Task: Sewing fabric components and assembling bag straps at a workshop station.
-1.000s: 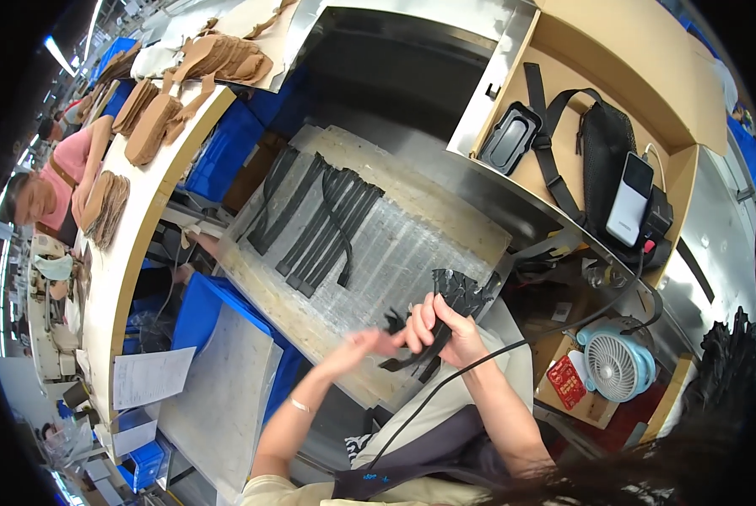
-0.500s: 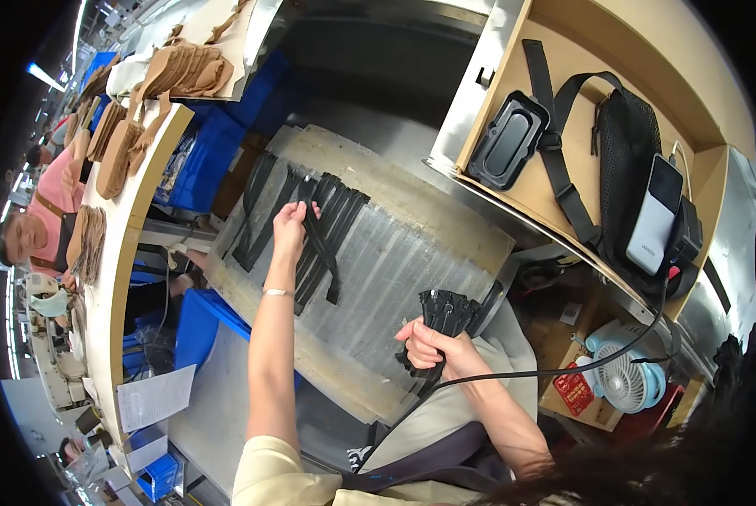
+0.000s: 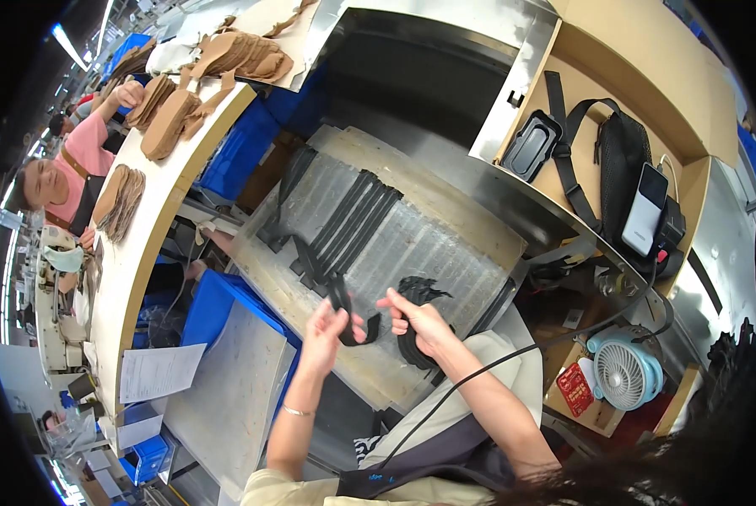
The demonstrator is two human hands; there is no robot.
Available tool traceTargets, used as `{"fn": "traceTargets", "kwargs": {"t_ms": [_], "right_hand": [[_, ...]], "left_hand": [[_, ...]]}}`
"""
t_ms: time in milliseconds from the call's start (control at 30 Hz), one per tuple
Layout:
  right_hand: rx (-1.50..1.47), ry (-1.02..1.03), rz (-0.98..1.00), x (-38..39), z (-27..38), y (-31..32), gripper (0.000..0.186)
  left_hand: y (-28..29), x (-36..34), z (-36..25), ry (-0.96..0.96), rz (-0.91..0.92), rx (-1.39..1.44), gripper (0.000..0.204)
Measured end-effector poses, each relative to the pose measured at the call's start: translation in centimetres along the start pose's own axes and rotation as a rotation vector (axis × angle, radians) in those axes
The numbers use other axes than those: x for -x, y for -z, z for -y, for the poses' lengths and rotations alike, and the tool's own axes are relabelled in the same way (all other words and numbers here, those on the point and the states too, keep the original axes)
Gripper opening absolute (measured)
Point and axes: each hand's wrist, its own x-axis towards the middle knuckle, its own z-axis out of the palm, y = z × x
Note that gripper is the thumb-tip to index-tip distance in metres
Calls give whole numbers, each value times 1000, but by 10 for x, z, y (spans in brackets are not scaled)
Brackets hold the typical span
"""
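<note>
My left hand (image 3: 322,334) is closed around the end of a few black zipper strips (image 3: 337,291), which loop and dangle over the board. To its right, my right hand (image 3: 418,319) grips a bent bundle of black zipper strips (image 3: 412,347); its frayed-looking ends fan out above the fingers. The two hands are close together but apart. Both are over a worn, translucent ribbed board (image 3: 445,253) with yellowed edges. On the board's far left half, a row of black zipper strips (image 3: 357,221) lies side by side, and looser strips hang at its left edge.
An open cardboard box (image 3: 690,139) at the right holds a black bag, a tray and a power bank. A black cable (image 3: 513,358) crosses above my right forearm. A small fan (image 3: 627,375) stands below. Left are blue bins (image 3: 226,312) and a bench (image 3: 154,253), where another person works.
My left hand has come toward me and to the right, drawing strips off the row. My right hand has shifted slightly up, its bundle now bent over. The head view has turned a little.
</note>
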Motion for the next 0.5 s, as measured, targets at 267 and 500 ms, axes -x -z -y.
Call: {"fn": "traceTargets", "kwargs": {"t_ms": [267, 500], "right_hand": [[237, -221, 233, -16, -28, -12, 45], [211, -8, 283, 24, -1, 5, 26]], "left_hand": [[-24, 35, 15, -24, 68, -132, 19], [3, 29, 21, -343, -291, -619, 22]]}}
